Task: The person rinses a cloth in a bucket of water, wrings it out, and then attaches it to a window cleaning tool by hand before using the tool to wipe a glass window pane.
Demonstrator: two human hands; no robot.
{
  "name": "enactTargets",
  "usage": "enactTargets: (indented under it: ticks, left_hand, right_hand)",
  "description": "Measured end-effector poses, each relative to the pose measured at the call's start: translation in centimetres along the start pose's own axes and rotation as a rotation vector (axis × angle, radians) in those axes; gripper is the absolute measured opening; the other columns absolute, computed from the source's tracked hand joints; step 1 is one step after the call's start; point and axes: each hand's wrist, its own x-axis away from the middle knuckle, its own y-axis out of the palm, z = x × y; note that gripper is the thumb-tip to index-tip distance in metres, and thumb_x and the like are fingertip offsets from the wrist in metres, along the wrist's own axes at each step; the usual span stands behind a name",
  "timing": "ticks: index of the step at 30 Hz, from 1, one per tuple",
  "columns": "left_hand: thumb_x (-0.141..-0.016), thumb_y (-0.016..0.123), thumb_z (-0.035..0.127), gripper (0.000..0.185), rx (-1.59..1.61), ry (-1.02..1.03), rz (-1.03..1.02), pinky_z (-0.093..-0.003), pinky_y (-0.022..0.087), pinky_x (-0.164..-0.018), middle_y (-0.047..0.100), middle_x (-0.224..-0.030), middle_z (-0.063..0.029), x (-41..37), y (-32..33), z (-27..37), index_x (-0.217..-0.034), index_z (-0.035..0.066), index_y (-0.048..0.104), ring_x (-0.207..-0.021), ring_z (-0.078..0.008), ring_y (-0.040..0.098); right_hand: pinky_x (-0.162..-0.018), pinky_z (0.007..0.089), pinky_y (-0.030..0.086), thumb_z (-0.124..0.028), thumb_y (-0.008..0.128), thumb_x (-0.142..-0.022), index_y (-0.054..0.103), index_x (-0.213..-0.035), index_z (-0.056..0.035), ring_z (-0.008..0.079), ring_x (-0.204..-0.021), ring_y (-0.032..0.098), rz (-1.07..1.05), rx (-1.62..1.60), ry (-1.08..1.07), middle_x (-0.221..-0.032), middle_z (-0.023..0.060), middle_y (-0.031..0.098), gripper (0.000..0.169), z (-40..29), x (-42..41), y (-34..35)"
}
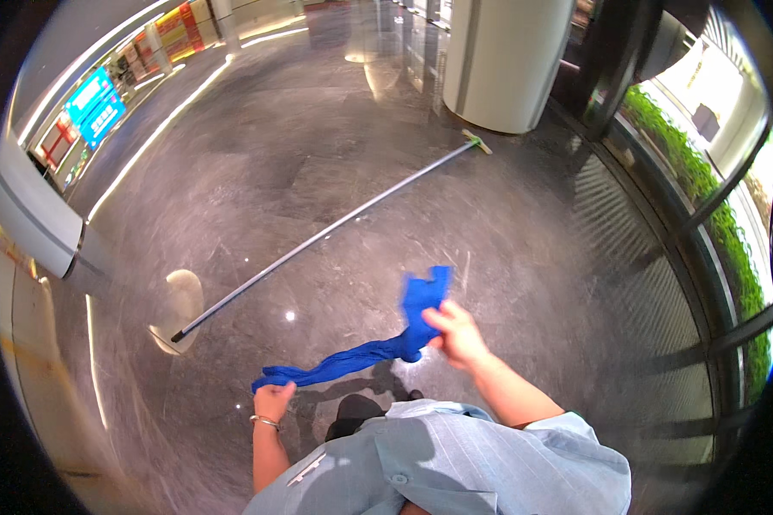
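Note:
A blue cloth [361, 354] stretches in a loose twist between my two hands above the floor. One end is gripped by my left hand [274, 400], which has a bracelet at the wrist. My right hand [454, 331] pinches the cloth close to its other end, where a short part spreads out past the fingers. Beyond the cloth, a squeegee with a long metal pole [325, 232] lies diagonally on the floor. Its green and pale head [477, 141] is at the far right, and the dark pole end is at the near left.
A wide column [505, 64] rises behind the squeegee head, and another column [35, 212] stands at the left. Dark-framed glass [657, 225] runs along the right, with green plants [715, 193] behind it. A lit blue screen [95, 107] stands far left. The stone floor [283, 161] is glossy.

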Motion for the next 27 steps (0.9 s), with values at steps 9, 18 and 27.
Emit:
enactTargets:
  ticks: [9,18,27]
  left_hand:
    - [-0.087,0.067,0.007,0.042,1.152,0.392,-0.542,-0.0332,0.045,-0.097,0.061,-0.118,-0.0059,-11.3,-4.1,14.1,-0.125,-0.002,0.054,-0.11,-0.0166,0.056]
    - [-0.077,0.079,0.007,0.044,1.042,0.386,-0.202,-0.0284,0.05,-0.087,0.064,-0.105,-0.0069,-28.5,-11.9,23.5,-0.111,-0.005,0.055,-0.099,-0.017,0.061]
    - [-0.08,0.074,0.038,0.041,0.476,0.52,-0.576,-0.029,0.048,-0.068,0.065,-0.076,-0.0067,-38.9,-14.4,32.9,-0.094,-0.001,0.068,-0.071,-0.0121,0.059]
  right_hand:
    - [-0.083,0.0276,0.048,-0.01,0.053,-0.096,0.059,-0.118,0.002,0.0123,-0.092,0.059,-0.654,0.695,-0.255,-0.103,0.0071,0.067,0.026,-1.8,-16.9,15.1]
    - [-0.085,0.0258,0.047,-0.002,0.056,-0.091,0.06,-0.118,0.001,0.0115,-0.095,0.059,-0.261,0.37,-0.256,-0.103,0.0047,0.066,0.027,-8.6,-31.7,16.7]
    - [-0.092,0.0309,0.046,-0.014,0.065,-0.088,0.056,-0.126,-0.0026,0.0178,-0.105,0.059,-0.479,0.638,-0.157,-0.116,0.0109,0.064,0.041,-10.3,-47.9,17.8]
